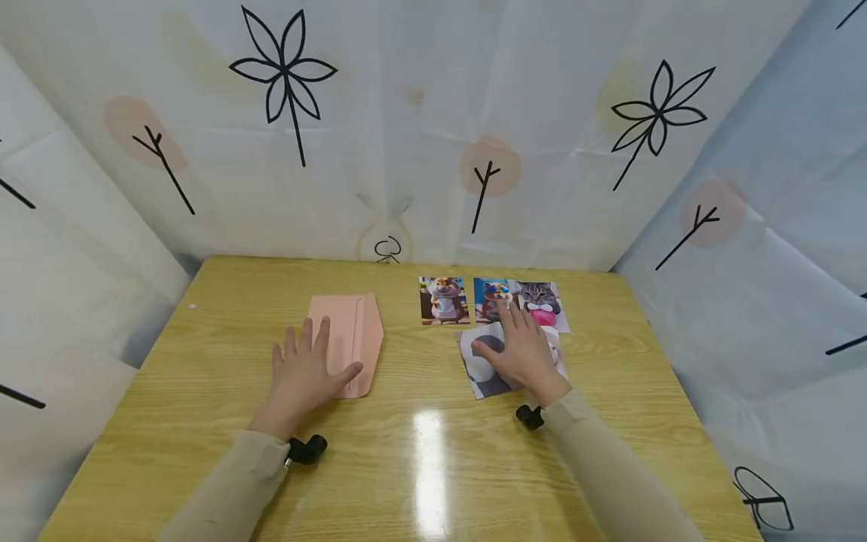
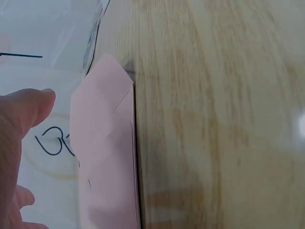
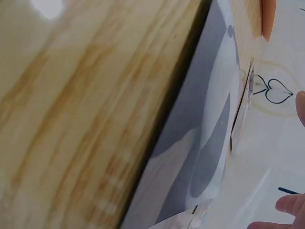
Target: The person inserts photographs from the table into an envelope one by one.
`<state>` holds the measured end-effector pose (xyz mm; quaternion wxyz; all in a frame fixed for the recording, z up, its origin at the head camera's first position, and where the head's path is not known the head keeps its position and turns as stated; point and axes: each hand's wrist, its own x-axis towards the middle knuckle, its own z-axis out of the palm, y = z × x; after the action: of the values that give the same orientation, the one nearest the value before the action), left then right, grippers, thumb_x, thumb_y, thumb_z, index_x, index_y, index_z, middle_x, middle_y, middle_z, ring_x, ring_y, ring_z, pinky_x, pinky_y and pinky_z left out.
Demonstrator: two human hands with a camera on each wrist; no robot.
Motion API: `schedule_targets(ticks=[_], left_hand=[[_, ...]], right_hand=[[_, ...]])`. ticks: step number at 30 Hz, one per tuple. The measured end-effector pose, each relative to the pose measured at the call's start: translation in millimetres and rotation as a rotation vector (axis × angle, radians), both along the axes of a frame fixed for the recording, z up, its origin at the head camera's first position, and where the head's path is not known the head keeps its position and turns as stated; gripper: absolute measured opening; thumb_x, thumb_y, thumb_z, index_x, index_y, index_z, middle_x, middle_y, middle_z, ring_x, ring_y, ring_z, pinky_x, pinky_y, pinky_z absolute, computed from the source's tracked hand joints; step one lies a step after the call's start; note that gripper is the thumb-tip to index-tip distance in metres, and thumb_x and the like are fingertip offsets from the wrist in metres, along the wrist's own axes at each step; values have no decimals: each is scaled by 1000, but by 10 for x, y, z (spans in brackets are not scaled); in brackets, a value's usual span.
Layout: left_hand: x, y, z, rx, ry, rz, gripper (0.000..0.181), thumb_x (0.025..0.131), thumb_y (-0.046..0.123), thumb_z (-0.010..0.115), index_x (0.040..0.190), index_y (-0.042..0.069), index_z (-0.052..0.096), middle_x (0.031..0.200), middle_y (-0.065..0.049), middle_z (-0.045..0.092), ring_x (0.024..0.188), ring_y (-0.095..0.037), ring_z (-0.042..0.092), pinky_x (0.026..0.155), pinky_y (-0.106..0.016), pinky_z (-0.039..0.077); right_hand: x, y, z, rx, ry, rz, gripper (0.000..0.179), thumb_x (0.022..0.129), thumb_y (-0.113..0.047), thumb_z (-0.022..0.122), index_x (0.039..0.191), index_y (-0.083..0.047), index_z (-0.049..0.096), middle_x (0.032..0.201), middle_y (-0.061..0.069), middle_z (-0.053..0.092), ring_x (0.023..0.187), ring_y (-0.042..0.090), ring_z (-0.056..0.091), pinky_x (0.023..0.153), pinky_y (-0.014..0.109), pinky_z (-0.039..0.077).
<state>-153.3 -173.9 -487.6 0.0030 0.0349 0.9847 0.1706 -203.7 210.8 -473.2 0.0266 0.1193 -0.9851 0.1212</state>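
A pink envelope (image 1: 347,324) lies on the left of the table, its pointed flap facing right. My left hand (image 1: 301,380) is over its lower left part, fingers spread; in the left wrist view the thumb (image 2: 35,107) is apart from the paper. Right of centre, my right hand (image 1: 521,350) reaches over a grey-and-white picture card (image 1: 484,376), fingers extended, covering part of it. Another card's edge shows beside that one, partly hidden. Behind are a hamster picture card (image 1: 443,301), a card with a blue-glasses animal (image 1: 489,293) and a cat card (image 1: 542,301).
The wooden table (image 1: 379,467) ends at a white curtain (image 1: 386,113) with plant drawings, which also hangs along both sides. A small pale speck (image 1: 193,306) lies near the table's far left corner. Glare marks the table's front middle.
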Motion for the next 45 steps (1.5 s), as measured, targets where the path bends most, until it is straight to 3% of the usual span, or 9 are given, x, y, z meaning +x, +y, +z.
schedule_targets(ticks=[4,11,14,19,25,33,45], left_hand=[[-2,35,-38,25,-9,12,112,80,76,51,155,7,7,156,-29,7,137,-58,5,101,-74,5],[-17,77,-74,55,-21,53,115,77,74,59,154,2,10,152,-33,12,135,-57,11,101,-72,13],[-21,92,-78,76,-34,70,116,76,73,61,154,3,10,150,-36,13,134,-59,11,100,-72,14],[-33,111,-91,102,-57,89,121,74,74,63,154,2,8,142,-39,21,127,-60,22,97,-71,20],[-60,104,-105,108,-64,116,128,71,73,66,152,-4,4,134,-42,28,117,-60,31,94,-68,25],[-123,91,-109,87,-54,189,134,68,70,70,148,-10,-1,125,-46,36,110,-61,36,90,-64,31],[-176,47,-72,3,-103,200,135,69,70,69,146,-14,-5,122,-47,35,109,-60,37,91,-62,33]], right_hand=[[-24,21,-48,-75,-41,-19,100,84,-71,52,155,-10,16,153,22,26,137,44,27,105,60,27],[-66,16,-56,-462,-219,-168,102,81,-67,61,155,-12,17,150,18,34,127,38,45,96,56,41],[-78,26,-55,-539,-264,-221,104,80,-66,64,154,-10,19,143,20,41,124,38,47,93,55,43],[-110,39,-87,-544,-293,-277,107,75,-70,66,151,-7,23,134,19,49,119,35,51,91,51,45],[-113,-3,-74,-548,-314,-329,96,78,-56,73,147,-6,30,136,21,49,124,36,48,95,52,42],[-107,-25,-85,-550,-349,-316,93,80,-50,74,148,-6,29,134,22,49,119,37,50,90,52,45],[-131,-55,-69,-515,-316,-303,83,83,-40,75,144,-1,34,131,24,52,119,38,51,92,51,44]])
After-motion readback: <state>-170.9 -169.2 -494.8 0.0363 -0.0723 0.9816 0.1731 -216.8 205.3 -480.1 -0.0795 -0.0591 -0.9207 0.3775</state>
